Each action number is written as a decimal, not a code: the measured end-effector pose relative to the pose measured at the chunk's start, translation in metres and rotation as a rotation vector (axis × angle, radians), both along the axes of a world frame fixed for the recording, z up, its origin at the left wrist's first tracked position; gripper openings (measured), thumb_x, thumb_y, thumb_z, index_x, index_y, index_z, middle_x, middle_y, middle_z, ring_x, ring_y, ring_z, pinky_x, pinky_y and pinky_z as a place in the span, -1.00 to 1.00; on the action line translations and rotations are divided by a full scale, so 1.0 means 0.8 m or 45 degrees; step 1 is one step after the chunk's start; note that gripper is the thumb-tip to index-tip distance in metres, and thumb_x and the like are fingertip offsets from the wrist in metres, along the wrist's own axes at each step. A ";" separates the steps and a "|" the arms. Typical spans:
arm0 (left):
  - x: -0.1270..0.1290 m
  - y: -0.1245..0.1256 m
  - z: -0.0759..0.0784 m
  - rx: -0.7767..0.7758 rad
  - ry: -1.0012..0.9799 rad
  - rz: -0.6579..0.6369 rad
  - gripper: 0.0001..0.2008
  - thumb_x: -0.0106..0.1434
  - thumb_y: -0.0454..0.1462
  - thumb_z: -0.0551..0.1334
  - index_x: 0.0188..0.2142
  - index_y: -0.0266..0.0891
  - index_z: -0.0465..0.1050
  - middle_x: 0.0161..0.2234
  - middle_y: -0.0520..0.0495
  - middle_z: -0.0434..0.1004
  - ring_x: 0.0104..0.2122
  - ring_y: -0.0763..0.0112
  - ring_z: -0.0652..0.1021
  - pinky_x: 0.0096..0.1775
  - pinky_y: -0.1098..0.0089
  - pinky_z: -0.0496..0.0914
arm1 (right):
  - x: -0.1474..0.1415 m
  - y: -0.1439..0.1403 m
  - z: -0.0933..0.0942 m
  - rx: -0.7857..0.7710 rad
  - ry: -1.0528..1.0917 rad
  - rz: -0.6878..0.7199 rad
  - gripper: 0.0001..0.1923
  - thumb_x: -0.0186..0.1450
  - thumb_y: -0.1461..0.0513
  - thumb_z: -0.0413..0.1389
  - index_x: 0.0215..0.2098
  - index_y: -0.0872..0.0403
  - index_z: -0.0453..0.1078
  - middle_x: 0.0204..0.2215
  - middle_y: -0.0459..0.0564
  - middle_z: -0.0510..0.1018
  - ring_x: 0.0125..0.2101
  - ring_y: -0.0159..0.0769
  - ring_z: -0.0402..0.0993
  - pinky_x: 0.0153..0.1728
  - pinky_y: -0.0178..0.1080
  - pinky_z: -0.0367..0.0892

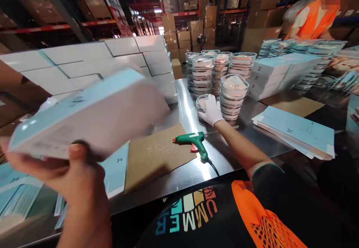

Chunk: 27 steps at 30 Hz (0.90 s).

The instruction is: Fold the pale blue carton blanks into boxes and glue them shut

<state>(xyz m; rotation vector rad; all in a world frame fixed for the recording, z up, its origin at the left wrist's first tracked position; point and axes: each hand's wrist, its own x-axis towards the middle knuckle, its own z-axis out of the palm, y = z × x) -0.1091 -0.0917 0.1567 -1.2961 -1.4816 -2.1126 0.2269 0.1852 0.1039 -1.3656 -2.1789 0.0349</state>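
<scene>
My left hand (75,169), ungloved, grips a long white carton (92,117) from below, thumb on its near side. The carton is tilted and smeared by motion. My right hand (212,110), in a white glove, reaches forward with its fingers over the rim of a round clear container (201,104). That container stands beside a tall stack of round clear containers (234,94). A green glue gun (193,138) with a red trigger lies on a cardboard sheet (157,154) between my arms.
A wall of white cartons (117,59) stands at the back left. Flat carton blanks (297,128) lie at the right, near a block of white boxes (272,77). Behind more stacked containers, a person in an orange vest (314,20) stands across the metal table (183,102).
</scene>
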 end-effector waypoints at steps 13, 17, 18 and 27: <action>0.115 0.088 -0.126 -0.496 -1.203 -1.220 -0.34 -0.06 -0.07 0.68 0.03 -0.15 0.67 -0.07 -0.16 0.81 -0.01 0.03 0.76 0.10 0.11 0.67 | 0.041 0.027 0.022 0.253 -0.102 -0.010 -0.61 0.60 0.28 -0.08 -0.01 0.19 0.61 0.01 0.29 0.71 0.08 -0.03 0.52 0.27 -0.07 0.27; 0.194 0.158 -0.105 -0.519 -1.431 -1.626 -0.55 0.20 -0.22 0.50 0.09 -0.21 0.63 -0.02 -0.17 0.81 0.08 0.02 0.75 0.20 0.08 0.62 | 0.035 -0.002 0.008 0.410 0.219 0.092 -0.74 0.50 0.25 0.06 -0.18 0.10 0.61 -0.24 0.14 0.72 -0.08 -0.06 0.59 0.12 -0.09 0.45; 0.209 0.174 -0.102 -0.534 -1.493 -1.672 -0.58 0.24 -0.26 0.45 0.11 -0.22 0.62 -0.05 -0.16 0.82 0.05 0.04 0.77 0.16 0.09 0.63 | 0.037 -0.009 0.004 0.427 0.290 0.091 -0.77 0.47 0.26 0.08 -0.24 0.08 0.59 -0.29 0.11 0.71 -0.13 -0.06 0.60 0.05 -0.09 0.49; 0.201 0.180 -0.146 -0.576 -1.351 -1.700 -0.52 0.20 -0.14 0.55 0.07 -0.19 0.60 -0.13 -0.15 0.80 -0.01 -0.04 0.75 0.05 0.11 0.65 | 0.092 -0.052 0.043 0.501 0.926 -0.151 -0.70 0.39 0.00 0.20 -0.38 0.01 0.48 -0.50 -0.03 0.60 -0.43 -0.22 0.46 -0.26 -0.16 0.44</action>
